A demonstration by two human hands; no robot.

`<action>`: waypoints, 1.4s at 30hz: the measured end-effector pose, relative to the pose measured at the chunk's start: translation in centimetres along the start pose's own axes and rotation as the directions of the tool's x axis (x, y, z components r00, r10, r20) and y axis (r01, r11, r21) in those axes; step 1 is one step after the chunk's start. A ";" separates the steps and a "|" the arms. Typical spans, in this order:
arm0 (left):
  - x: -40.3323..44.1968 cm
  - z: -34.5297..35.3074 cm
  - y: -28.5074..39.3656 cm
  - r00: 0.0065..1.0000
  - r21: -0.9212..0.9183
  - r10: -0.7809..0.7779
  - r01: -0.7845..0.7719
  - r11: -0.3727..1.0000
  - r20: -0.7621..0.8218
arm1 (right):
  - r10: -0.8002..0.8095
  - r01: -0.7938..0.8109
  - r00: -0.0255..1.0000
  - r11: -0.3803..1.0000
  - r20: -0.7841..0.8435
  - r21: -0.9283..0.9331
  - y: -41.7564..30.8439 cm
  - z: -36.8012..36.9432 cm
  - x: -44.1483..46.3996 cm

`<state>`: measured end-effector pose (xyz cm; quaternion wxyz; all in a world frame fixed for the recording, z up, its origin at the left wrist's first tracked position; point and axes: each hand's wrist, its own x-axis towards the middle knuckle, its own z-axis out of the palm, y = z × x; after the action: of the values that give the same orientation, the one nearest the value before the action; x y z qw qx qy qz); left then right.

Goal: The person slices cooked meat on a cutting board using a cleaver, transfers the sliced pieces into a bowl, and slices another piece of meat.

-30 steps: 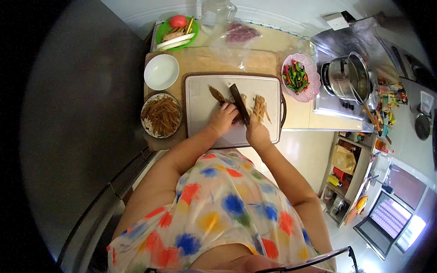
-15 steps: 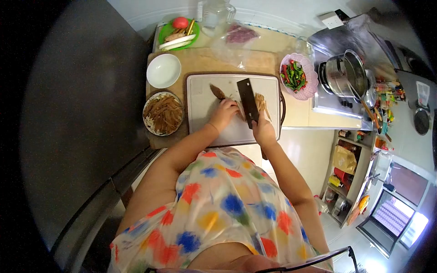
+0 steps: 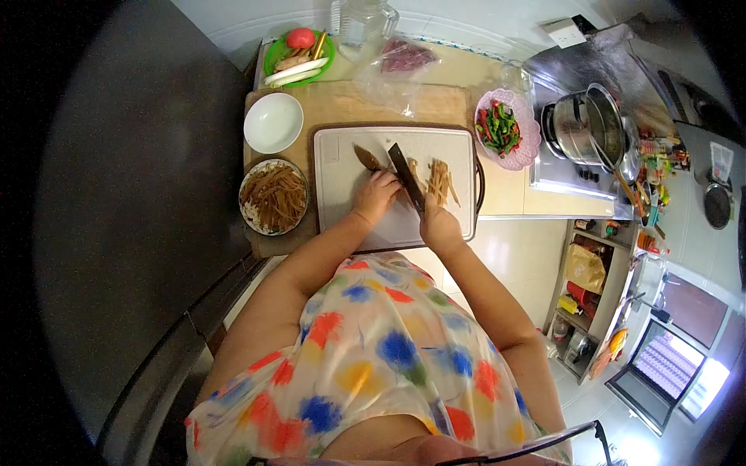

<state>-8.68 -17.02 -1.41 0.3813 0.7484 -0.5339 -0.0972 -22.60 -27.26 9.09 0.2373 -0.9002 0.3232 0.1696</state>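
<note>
Beneath the fingers of the left hand [image 3: 375, 198] lies the near end of a brown pointed piece [image 3: 366, 158], its tip reaching forward and a little to the left of that hand on the pale cutting board [image 3: 334, 175]. The left fingers are pressed together and bent down towards the board; the thumb is hidden, so I cannot tell whether it pinches the piece. Just to the right of these fingertips stands the dark blade of a cleaver [image 3: 406, 175], slanting forward and leftward from the right hand [image 3: 440, 227]. The right hand is closed around its handle, which is mostly covered. Whether the edge touches the board is too small to tell.

Ahead of the right hand, past the blade, a small pile of light brown strips [image 3: 440, 182] lies on the board, with a few pale bits nearer the blade.

Well to the left of the left hand, a patterned plate [image 3: 244, 208] bears a heap of brown shreds [image 3: 275, 196], and beyond it sits an empty white bowl [image 3: 273, 123]. Farther forward on that side, a green plate [image 3: 270, 57] holds a red round item [image 3: 301, 38] and long white pieces [image 3: 297, 72]. Forward and right of the right hand, a pink dish [image 3: 530, 138] holds cut red and green peppers [image 3: 497, 126]; farther right is a metal pot [image 3: 571, 118].
</note>
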 end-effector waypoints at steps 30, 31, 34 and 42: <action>0.0 -0.1 -0.2 0.998 0.002 -0.038 0.038 0.999 0.049 | 0.000 0.001 0.999 1.000 -0.032 0.030 0.0 0.3 1.0; 0.0 -0.2 -0.3 0.998 -0.002 -0.043 0.043 0.999 0.050 | 0.001 0.000 1.000 0.999 -0.027 0.039 -0.1 0.5 1.3; 0.0 -0.1 0.0 0.997 -0.012 -0.064 0.064 0.998 0.049 | 0.002 0.002 0.999 0.998 -0.051 0.067 0.0 1.1 1.6; 0.0 0.9 -0.1 0.991 -0.152 -0.119 0.108 0.982 -0.068 | -0.003 0.058 0.958 0.981 -0.287 0.184 2.2 2.8 2.5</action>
<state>-9.13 -17.41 -2.11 0.4497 0.7505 -0.4667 -0.1294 -22.62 -28.49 4.98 0.2757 -0.8934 0.3547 0.0024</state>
